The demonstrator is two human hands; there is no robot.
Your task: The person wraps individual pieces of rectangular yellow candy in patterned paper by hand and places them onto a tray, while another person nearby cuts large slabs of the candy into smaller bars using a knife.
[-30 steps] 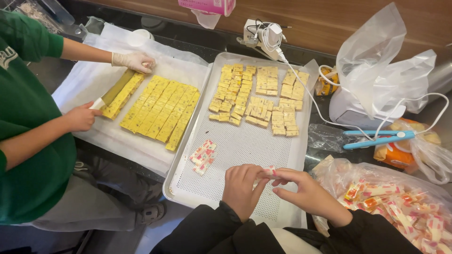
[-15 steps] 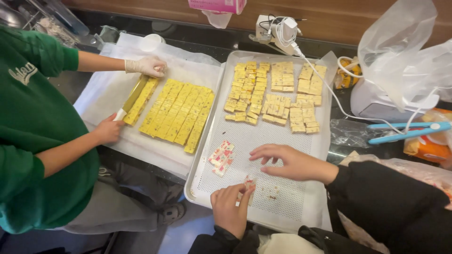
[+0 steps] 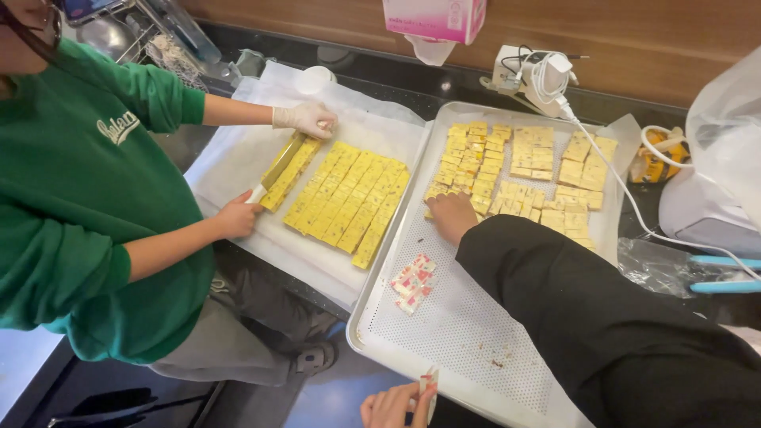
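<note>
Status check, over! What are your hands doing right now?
Right hand on yellow candy pieces in the tray. Left hand pinching a wrapper at tray edge. Nothing blocking.

Your right hand [image 3: 450, 215] comes out of a black sleeve [image 3: 602, 317] onto pale yellow candy pieces [image 3: 515, 170] flecked with darker bits, lying at twelve o'clock on a silver tray [image 3: 380, 317] with a fine dotted perforation. At nine o'clock on that tray sit wrapped sweets [image 3: 413, 282] in white with pink and red print. Your left hand [image 3: 394, 406] at six o'clock pinches a wrapper [image 3: 429, 388] in the same white and red. At ten o'clock, a person in a green sweatshirt [image 3: 71, 198] wears a white glove [image 3: 303, 119] over a yellow slab [image 3: 349, 198] on white paper [image 3: 238, 158]. The box [image 3: 434, 17] at twelve is pink.
</note>
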